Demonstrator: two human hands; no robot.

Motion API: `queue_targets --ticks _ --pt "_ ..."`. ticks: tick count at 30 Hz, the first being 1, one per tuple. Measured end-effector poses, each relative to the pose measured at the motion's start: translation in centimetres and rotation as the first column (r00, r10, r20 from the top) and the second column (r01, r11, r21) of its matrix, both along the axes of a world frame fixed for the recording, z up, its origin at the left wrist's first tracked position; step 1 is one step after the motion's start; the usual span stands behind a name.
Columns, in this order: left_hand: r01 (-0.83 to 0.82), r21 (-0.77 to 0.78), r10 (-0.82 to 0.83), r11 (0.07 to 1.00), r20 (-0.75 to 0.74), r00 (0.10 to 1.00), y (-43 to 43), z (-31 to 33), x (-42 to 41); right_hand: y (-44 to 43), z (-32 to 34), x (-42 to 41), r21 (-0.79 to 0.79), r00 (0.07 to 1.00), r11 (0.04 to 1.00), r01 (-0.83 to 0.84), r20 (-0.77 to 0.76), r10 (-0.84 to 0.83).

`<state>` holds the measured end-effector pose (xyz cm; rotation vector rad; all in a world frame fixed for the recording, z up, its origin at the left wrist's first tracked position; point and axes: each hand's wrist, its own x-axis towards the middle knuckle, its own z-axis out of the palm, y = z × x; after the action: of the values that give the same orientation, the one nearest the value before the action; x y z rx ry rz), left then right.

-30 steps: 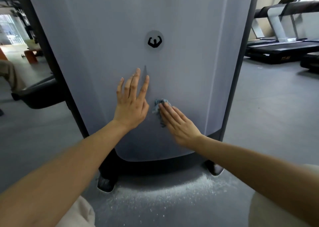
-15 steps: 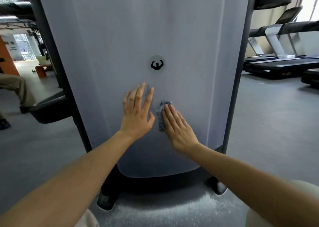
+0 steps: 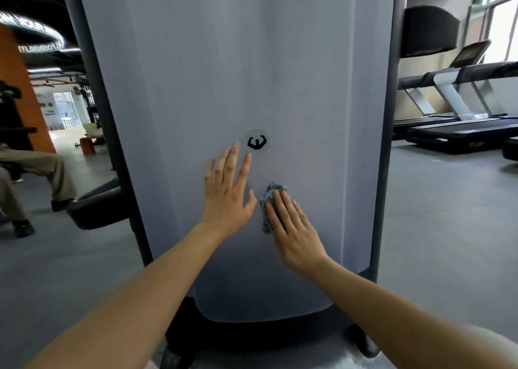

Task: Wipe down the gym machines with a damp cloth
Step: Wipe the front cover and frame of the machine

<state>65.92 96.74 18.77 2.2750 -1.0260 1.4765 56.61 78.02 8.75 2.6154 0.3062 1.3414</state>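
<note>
Grey shroud panel of a gym machine, upright. Left hand lies flat on it, fingers straight and spread. Right hand, fingers straight, presses a bunched blue cloth to the panel just beside, below the round logo sticker. Likely faults: the wad slips from under flat fingers, leaving streaks unwiped — or catches the sticker's edge.

Two hands, a left hand and a right hand — one cloth, one grey machine panel, one round logo. At least two treadmills — and one seated person.
</note>
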Motion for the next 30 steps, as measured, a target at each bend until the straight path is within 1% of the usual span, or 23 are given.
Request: queue_targets --ticks 3,6,9,11,13,16,20,24,27,30 --pt "-0.026 -0.004 0.026 1.000 0.001 1.000 -0.4 0.4 0.0 0.0 2.5 0.5 0.025 1.000 1.000 -0.003 0.015 0.002" --pt "-0.048 -0.020 0.049 0.999 0.009 0.999 -0.8 0.5 -0.1 0.8 6.4 0.9 0.141 0.999 0.990 -0.020 0.052 0.013" --pt "-0.073 -0.030 0.074 0.997 0.020 0.997 -1.3 0.7 -0.4 1.4 9.0 1.1 0.202 0.997 0.979 -0.035 0.078 0.020" --pt "-0.082 -0.017 0.082 0.996 0.007 0.997 -1.4 0.7 -0.6 1.6 8.5 1.0 0.220 0.997 0.975 -0.028 0.073 0.012" --pt "-0.072 0.012 0.072 0.997 -0.019 0.997 -1.2 0.7 -0.7 1.7 6.7 0.9 0.226 0.998 0.974 -0.010 0.055 -0.002" --pt "-0.069 0.066 0.072 0.995 -0.035 0.997 -0.5 1.3 -0.6 1.6 4.2 0.7 0.199 0.999 0.980 0.015 0.037 -0.023" --pt "-0.063 0.093 0.067 0.994 -0.048 0.997 -0.4 3.3 -1.0 1.2 4.8 0.7 0.158 0.998 0.986 0.052 0.033 -0.058" --pt "-0.074 0.101 0.077 0.992 -0.027 0.997 -1.1 5.2 -1.3 1.0 8.9 1.3 0.156 0.993 0.985 0.072 0.078 -0.085" --pt "-0.073 0.063 0.074 0.995 -0.006 0.997 -1.2 6.3 -1.4 0.7 13.6 1.8 0.163 0.988 0.985 0.064 0.130 -0.086" --pt "-0.038 0.030 0.037 0.999 0.021 0.999 -1.0 7.7 -1.2 0.3 19.1 2.1 0.158 0.979 0.985 0.070 0.181 -0.098"
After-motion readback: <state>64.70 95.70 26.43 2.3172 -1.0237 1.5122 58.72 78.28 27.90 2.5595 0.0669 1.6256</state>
